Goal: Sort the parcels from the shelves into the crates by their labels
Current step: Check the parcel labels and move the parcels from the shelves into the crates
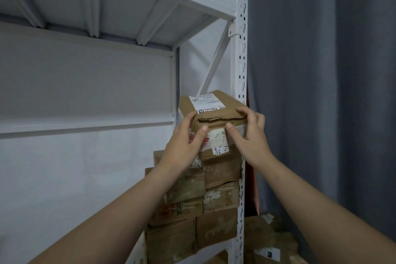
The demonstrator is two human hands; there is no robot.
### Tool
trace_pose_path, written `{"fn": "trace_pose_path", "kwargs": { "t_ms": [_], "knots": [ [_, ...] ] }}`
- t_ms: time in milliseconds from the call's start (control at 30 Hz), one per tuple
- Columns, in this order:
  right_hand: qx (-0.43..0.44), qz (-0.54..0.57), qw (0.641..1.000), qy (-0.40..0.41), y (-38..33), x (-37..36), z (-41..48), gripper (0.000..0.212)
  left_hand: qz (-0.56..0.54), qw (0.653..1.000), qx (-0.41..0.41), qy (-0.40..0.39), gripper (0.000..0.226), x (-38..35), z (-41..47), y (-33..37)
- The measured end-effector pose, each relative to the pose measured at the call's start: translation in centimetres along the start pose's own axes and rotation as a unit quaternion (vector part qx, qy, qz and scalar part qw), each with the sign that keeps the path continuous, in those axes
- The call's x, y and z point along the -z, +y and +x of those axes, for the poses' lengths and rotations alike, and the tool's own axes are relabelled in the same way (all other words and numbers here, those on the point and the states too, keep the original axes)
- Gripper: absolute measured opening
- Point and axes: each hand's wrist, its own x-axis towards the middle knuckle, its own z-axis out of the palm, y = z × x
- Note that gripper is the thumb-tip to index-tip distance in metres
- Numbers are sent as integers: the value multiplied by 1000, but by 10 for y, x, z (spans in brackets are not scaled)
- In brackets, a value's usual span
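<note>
A brown cardboard parcel [216, 113] with white labels on its top and front sits at the top of a stack of brown parcels [197, 206] in the right end of a white metal shelf. My left hand [184, 146] grips its left front corner, thumb on the front face. My right hand [250, 135] grips its right front corner, fingers over the top edge and thumb on the front label. No crate is in view.
The white shelf upright [241, 70] stands just right of the parcel. A grey curtain [321, 92] hangs to the right. More brown parcels [270, 242] lie on the floor at the lower right. The shelf board [85, 126] to the left carries nothing visible.
</note>
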Motion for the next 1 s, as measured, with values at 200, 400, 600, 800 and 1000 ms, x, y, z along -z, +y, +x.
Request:
{"fn": "trace_pose_path", "kwargs": {
  "t_ms": [200, 400, 600, 800, 1000],
  "knots": [
    [8, 53, 998, 29, -25, -8, -3, 79, -47, 997, -5, 54, 52, 10, -15, 5],
    [50, 89, 994, 47, -42, -17, -8, 50, -121, 987, -8, 108, 10, 25, -20, 13],
    [58, 199, 977, 51, -54, -18, -19, 38, -154, 979, -63, 120, 47, 36, -30, 19],
    [96, 201, 973, 53, -55, -22, -30, 48, -124, 980, -83, 132, 57, 42, -39, 29],
    [99, 204, 973, 42, -59, -23, -31, 49, -102, 981, -86, 144, 57, 46, -42, 32]
  ]
}}
